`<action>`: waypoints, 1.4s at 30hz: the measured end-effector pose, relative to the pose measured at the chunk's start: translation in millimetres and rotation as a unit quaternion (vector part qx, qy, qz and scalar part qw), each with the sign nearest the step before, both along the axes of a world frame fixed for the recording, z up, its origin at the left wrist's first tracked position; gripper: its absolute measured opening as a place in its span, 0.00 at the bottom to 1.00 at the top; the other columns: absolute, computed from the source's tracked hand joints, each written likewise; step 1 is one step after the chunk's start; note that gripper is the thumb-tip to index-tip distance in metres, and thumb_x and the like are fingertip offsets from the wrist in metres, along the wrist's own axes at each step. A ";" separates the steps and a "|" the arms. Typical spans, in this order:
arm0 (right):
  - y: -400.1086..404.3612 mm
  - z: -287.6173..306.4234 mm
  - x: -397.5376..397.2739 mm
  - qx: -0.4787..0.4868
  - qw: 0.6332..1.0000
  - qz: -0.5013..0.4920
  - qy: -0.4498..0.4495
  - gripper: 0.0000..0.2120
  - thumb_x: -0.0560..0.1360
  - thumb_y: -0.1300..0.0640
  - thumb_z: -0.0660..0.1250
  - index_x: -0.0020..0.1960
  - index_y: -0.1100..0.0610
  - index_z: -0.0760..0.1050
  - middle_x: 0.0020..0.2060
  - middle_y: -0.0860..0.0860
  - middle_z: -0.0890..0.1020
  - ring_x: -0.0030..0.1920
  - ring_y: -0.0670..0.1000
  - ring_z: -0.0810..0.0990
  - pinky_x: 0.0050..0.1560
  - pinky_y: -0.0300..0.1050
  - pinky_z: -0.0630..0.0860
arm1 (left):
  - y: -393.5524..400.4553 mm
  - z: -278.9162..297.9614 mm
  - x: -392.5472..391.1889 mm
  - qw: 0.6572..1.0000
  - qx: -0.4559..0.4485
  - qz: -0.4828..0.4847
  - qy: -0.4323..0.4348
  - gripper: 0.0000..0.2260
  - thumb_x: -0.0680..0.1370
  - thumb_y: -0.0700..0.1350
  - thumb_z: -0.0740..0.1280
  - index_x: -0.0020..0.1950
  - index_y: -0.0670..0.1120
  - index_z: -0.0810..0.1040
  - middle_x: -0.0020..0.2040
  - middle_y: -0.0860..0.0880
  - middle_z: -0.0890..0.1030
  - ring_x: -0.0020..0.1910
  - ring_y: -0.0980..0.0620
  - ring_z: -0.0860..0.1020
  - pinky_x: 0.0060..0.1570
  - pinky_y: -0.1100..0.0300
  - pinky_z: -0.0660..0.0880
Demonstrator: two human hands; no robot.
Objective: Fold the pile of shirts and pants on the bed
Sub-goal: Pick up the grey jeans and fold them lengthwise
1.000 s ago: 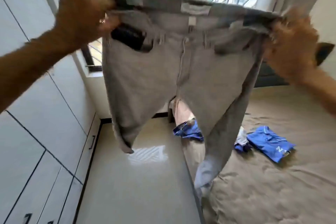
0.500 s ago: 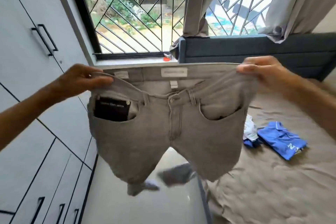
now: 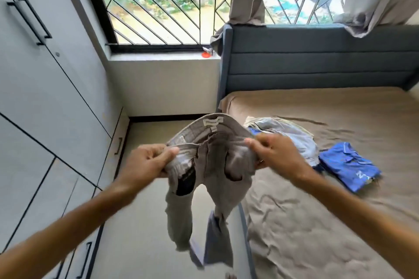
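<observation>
Both arms are bare, with no sleeves showing. The left hand (image 3: 147,161) and the right hand (image 3: 275,154) wear no gloves. A bare toe (image 3: 230,276) peeks in at the bottom.

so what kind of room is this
Most likely a home bedroom: a bed with a padded grey headboard stands under a curtained, grilled window, and built-in wardrobe doors line the wall opposite the bed.

Both hands, left hand (image 3: 147,161) and right hand (image 3: 275,154), grip the grey pants (image 3: 210,165) waistband beside the bed (image 3: 317,222).
</observation>
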State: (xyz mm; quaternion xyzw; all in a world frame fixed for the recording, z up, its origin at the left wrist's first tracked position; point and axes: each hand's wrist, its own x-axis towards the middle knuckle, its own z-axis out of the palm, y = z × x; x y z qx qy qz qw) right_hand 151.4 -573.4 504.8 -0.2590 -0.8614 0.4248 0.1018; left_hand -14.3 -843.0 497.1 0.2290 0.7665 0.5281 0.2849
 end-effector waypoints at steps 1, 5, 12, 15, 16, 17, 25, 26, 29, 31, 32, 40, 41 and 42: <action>-19.9 -2.5 5.6 0.013 0.999 0.028 0.013 0.21 0.81 0.51 0.70 0.31 0.56 0.72 0.25 0.48 0.76 0.28 0.47 0.79 0.36 0.58 0.83 | 3.2 -3.9 23.1 1.000 0.014 0.012 0.005 0.15 0.82 0.48 0.70 0.42 0.38 0.85 0.40 0.41 0.87 0.40 0.46 0.86 0.47 0.48 0.86; -40.8 -14.5 13.0 0.138 0.983 0.108 0.057 0.20 0.82 0.49 0.68 0.33 0.56 0.72 0.28 0.46 0.74 0.31 0.44 0.74 0.35 0.37 0.70 | 14.5 -25.1 66.3 0.994 0.032 -0.052 0.094 0.19 0.81 0.55 0.72 0.37 0.42 0.83 0.35 0.44 0.83 0.37 0.42 0.85 0.41 0.45 0.85; 117.2 28.0 47.0 0.325 0.931 0.143 0.084 0.25 0.82 0.39 0.60 0.39 0.58 0.76 0.35 0.49 0.72 0.34 0.50 0.69 0.38 0.43 0.66 | -53.5 -11.4 -46.2 0.757 -0.055 -0.194 0.622 0.14 0.86 0.49 0.60 0.56 0.44 0.84 0.59 0.49 0.83 0.48 0.52 0.83 0.50 0.55 0.80; 138.4 45.7 74.6 0.427 0.856 0.290 0.024 0.24 0.80 0.34 0.61 0.40 0.53 0.75 0.38 0.46 0.70 0.36 0.50 0.72 0.36 0.44 0.70 | -84.6 2.5 -69.6 0.526 -0.090 -0.353 0.768 0.22 0.85 0.34 0.52 0.74 0.48 0.76 0.65 0.51 0.80 0.50 0.51 0.79 0.54 0.57 0.73; 137.3 43.5 79.7 0.482 0.813 0.326 0.000 0.22 0.77 0.33 0.62 0.41 0.51 0.76 0.39 0.46 0.72 0.39 0.50 0.74 0.34 0.45 0.72 | -85.6 6.3 -59.6 0.448 -0.079 -0.391 0.800 0.26 0.84 0.32 0.49 0.73 0.49 0.78 0.67 0.52 0.76 0.52 0.52 0.75 0.52 0.59 0.74; 135.6 41.0 81.3 0.538 0.765 0.354 -0.022 0.19 0.75 0.34 0.64 0.42 0.49 0.76 0.41 0.46 0.74 0.42 0.50 0.76 0.32 0.46 0.74 | -82.9 5.5 -48.5 0.385 -0.058 -0.428 0.816 0.28 0.83 0.32 0.48 0.70 0.51 0.81 0.67 0.53 0.71 0.51 0.54 0.70 0.49 0.61 0.76; 133.7 35.4 84.5 0.631 0.650 0.421 -0.045 0.05 0.72 0.60 0.65 0.45 0.51 0.75 0.45 0.51 0.75 0.42 0.56 0.77 0.44 0.51 0.79 | -45.9 -23.2 -33.7 0.537 -0.094 -0.488 0.682 0.06 0.84 0.48 0.60 0.56 0.51 0.76 0.55 0.53 0.74 0.41 0.56 0.73 0.36 0.60 0.80; 133.8 37.2 88.0 0.613 0.678 0.402 -0.045 0.05 0.73 0.59 0.63 0.45 0.51 0.75 0.45 0.50 0.76 0.42 0.56 0.79 0.40 0.51 0.80 | -45.5 -25.4 -40.2 0.567 -0.095 -0.458 0.678 0.09 0.85 0.48 0.57 0.56 0.50 0.76 0.57 0.53 0.75 0.43 0.57 0.73 0.38 0.62 0.81; 135.1 42.6 96.9 0.523 0.798 0.298 -0.016 0.12 0.76 0.56 0.57 0.50 0.54 0.79 0.45 0.50 0.77 0.40 0.56 0.80 0.36 0.48 0.77 | -45.8 -26.8 -53.7 0.659 -0.091 -0.378 0.644 0.14 0.88 0.49 0.52 0.52 0.49 0.75 0.52 0.53 0.76 0.40 0.56 0.74 0.36 0.65 0.80; 133.2 40.8 95.9 0.403 0.880 0.250 0.020 0.15 0.79 0.57 0.57 0.57 0.56 0.80 0.46 0.49 0.75 0.41 0.52 0.77 0.40 0.46 0.74 | -45.3 -25.3 -54.8 0.688 -0.097 -0.367 0.619 0.18 0.89 0.53 0.49 0.48 0.48 0.73 0.42 0.54 0.72 0.29 0.53 0.71 0.26 0.62 0.73; 131.7 39.3 91.9 0.342 0.909 0.236 0.043 0.14 0.80 0.58 0.58 0.59 0.56 0.80 0.46 0.48 0.75 0.42 0.50 0.76 0.43 0.44 0.74 | -44.1 -22.2 -52.4 0.680 -0.104 -0.369 0.625 0.18 0.88 0.54 0.48 0.48 0.49 0.73 0.40 0.54 0.72 0.27 0.53 0.70 0.24 0.61 0.73; 124.2 55.6 72.3 0.322 0.896 0.307 -0.002 0.07 0.76 0.62 0.65 0.44 0.50 0.75 0.39 0.40 0.69 0.39 0.40 0.70 0.40 0.40 0.66 | -19.3 -24.3 -25.4 0.573 -0.196 -0.406 0.684 0.05 0.74 0.48 0.72 0.45 0.54 0.77 0.29 0.52 0.79 0.21 0.52 0.75 0.20 0.61 0.69; 123.1 57.7 73.4 0.353 0.871 0.342 -0.007 0.07 0.76 0.60 0.66 0.40 0.52 0.73 0.38 0.41 0.69 0.38 0.41 0.68 0.39 0.40 0.64 | -19.1 -23.8 -25.9 0.585 -0.185 -0.410 0.675 0.06 0.73 0.45 0.71 0.43 0.54 0.75 0.30 0.53 0.78 0.21 0.52 0.75 0.20 0.61 0.68; 122.2 59.6 76.3 0.379 0.847 0.373 -0.005 0.10 0.76 0.57 0.68 0.37 0.53 0.71 0.37 0.44 0.69 0.36 0.45 0.68 0.39 0.39 0.63 | -22.3 -19.6 -27.9 0.604 -0.178 -0.406 0.663 0.05 0.74 0.46 0.69 0.43 0.54 0.74 0.31 0.54 0.77 0.22 0.53 0.74 0.20 0.60 0.69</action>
